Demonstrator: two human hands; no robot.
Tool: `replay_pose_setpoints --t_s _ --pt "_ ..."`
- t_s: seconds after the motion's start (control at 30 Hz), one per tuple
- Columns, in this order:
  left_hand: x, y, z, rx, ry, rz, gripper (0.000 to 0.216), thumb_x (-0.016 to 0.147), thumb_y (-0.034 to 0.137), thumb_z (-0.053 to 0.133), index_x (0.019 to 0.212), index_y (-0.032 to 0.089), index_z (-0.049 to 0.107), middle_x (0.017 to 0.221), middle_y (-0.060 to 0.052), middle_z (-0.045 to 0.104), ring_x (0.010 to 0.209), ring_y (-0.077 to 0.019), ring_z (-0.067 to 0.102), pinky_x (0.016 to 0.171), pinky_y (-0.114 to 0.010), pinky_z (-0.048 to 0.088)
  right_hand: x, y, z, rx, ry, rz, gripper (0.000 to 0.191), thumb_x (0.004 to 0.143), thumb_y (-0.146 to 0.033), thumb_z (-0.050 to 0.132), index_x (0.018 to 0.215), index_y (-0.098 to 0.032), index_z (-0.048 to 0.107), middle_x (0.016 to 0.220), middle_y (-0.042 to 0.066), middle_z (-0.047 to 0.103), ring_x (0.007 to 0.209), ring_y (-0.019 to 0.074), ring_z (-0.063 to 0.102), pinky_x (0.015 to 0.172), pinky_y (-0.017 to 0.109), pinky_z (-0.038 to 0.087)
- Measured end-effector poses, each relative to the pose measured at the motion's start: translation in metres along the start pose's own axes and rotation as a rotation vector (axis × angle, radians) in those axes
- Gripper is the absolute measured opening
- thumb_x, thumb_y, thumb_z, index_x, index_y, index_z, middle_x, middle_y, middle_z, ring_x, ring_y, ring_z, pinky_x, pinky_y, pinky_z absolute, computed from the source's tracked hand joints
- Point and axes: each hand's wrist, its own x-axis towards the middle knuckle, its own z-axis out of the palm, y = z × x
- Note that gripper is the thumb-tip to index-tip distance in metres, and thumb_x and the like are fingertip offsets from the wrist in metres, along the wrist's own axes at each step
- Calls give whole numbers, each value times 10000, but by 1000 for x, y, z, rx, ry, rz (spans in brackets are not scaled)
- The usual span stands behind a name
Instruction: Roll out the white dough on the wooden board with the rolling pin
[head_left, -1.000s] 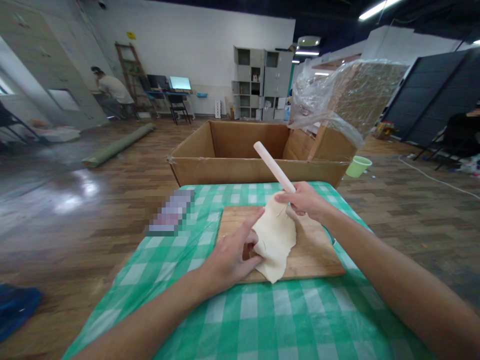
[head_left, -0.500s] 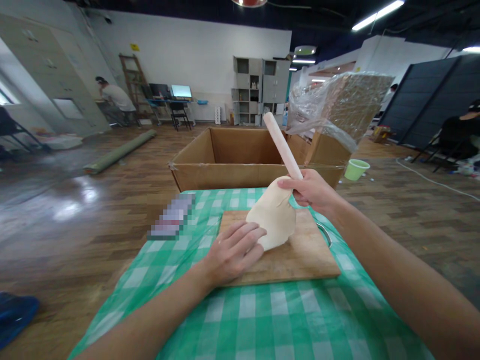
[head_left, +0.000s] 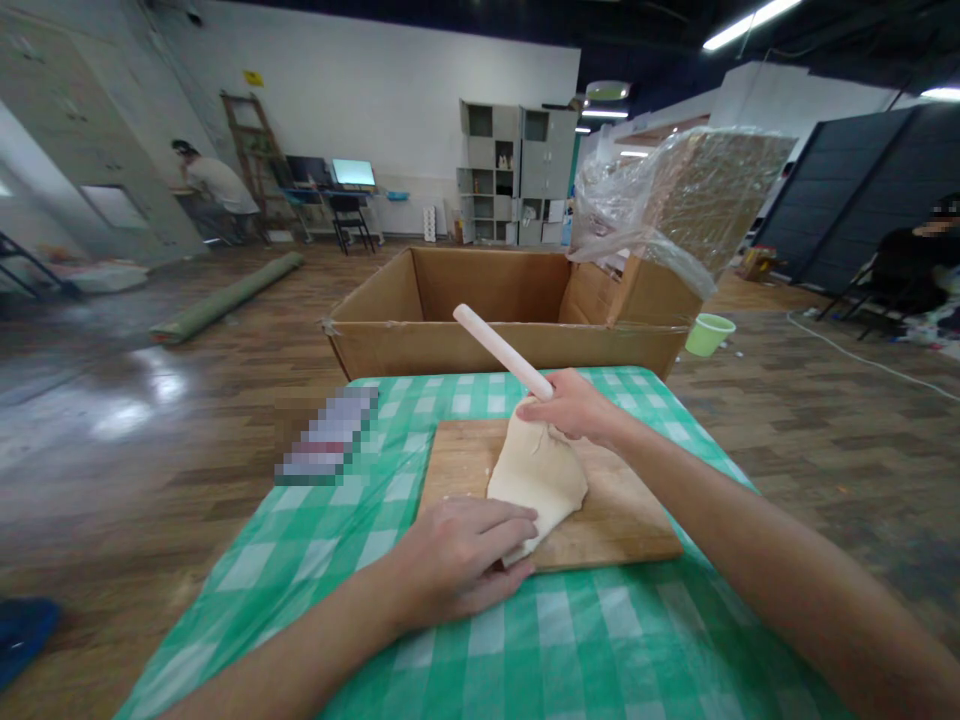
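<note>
A flat sheet of pale dough (head_left: 536, 470) stretches between my two hands above a wooden cutting board (head_left: 622, 530). My right hand (head_left: 574, 405) is closed round the lower end of a pale rolling pin (head_left: 502, 350) and also pinches the dough's far edge. The pin slants up and to the left, away from the board. At the dough's near left edge, my left hand (head_left: 469, 550) has its fingers over the sheet and its thumb below. Part of the near edge is hidden by those fingers.
A green-and-white checked cloth (head_left: 577, 640) covers the table. Left of the board lies a blurred-out flat object (head_left: 328, 437). A large open cardboard box (head_left: 435, 345) stands just past the table. A light green bucket (head_left: 710, 335) is on the floor at right. Two people sit farther off.
My right hand has come down and left with the pin and the dough's far edge, tipping the pin more leftward. My left hand has shifted nearer, with the dough's near edge.
</note>
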Motion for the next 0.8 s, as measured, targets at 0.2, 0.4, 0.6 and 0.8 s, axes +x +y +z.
replay_pose_setpoints --t_s 0.2,0.4,0.6,0.8 --pt "1 -1 16 295 103 93 321 1001 210 571 1270 56 655 1282 -190 743 1232 -313 706 993 -432 624 3 12 -3 -7 -22 33 301 795 -329 790 694 -220 528 482 -71 442 401 84 391 345 232 215" --pt "-4 -1 7 387 64 267 260 1058 141 485 1210 81 688 1236 -167 766 1203 -256 726 995 -364 622 -5 19 -17 -87 -31 5 277 767 -394 795 754 -206 591 536 -63 475 425 89 394 369 239 213" --pt "0 3 14 371 123 280 247 1044 152 515 1202 80 691 1210 -176 772 1194 -262 731 985 -356 625 9 56 -2 -188 103 -181 322 809 -499 739 791 -188 657 670 -29 571 608 133 505 514 238 321" --pt "6 3 14 123 191 181 236 1006 246 565 1173 136 691 1114 -121 796 1123 -255 750 965 -366 629 7 54 -5 -449 219 -279 429 912 -605 642 755 -205 640 692 5 612 638 155 499 573 273 264"
